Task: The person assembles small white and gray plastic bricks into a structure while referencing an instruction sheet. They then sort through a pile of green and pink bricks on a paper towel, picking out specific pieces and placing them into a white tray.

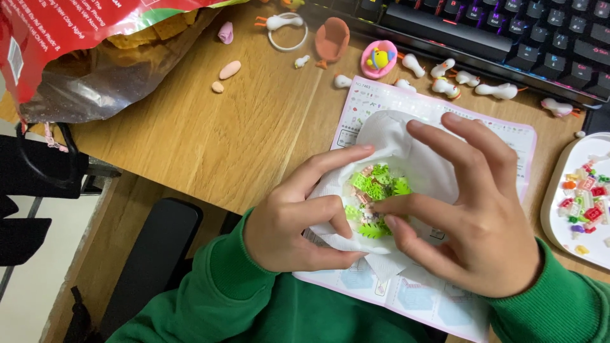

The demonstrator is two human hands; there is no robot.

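Both hands are busy over a white tissue (406,149) with a heap of tiny green plastic pieces (375,190) in it, sitting on a pink-edged instruction sheet (438,108) on the wooden desk (254,127). The left hand (298,219) is curled around the tissue's 9 o'clock edge, pinching the fold. The right hand (470,209) is spread loose, fingertips dipped in the pile; can't tell if it's gripped one. White tray (556,197) of bits at 3 o'clock, keyboard (508,28) at 1.
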